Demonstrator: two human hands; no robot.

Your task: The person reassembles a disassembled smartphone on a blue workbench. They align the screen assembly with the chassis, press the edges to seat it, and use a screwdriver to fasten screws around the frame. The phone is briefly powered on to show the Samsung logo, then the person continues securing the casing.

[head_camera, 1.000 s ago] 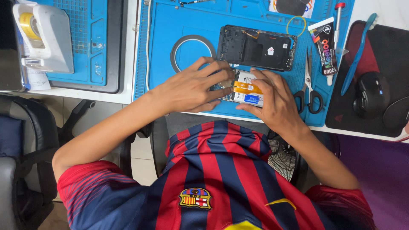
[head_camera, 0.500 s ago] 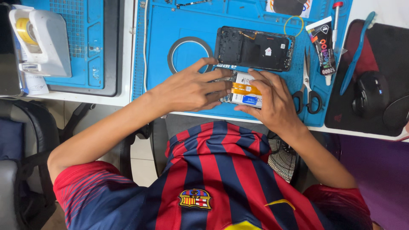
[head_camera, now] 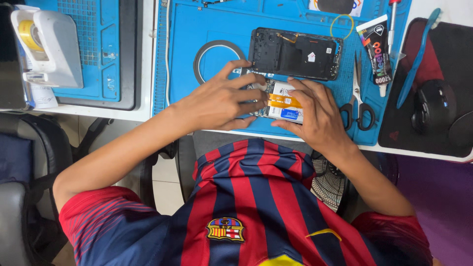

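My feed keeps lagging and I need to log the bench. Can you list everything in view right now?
phone battery: 1, white with orange and blue labels, near edge of the big mat, under both hands
opened phone: 1, black, just beyond the battery
tape ring: 1, grey, left of the phone
work mat: 1, blue, centre of the table
second mat: 1, blue on a dark tray, far left
tape dispenser: 1, white with a yellow roll, far left
scissors: 1, black handles, right of the battery
glue tube: 1, black and white, beyond the scissors
rubber band: 1, yellow, top
mouse: 1, black, on the dark pad at right
plastic tool: 1, blue, right
left hand: on the battery
right hand: on the battery
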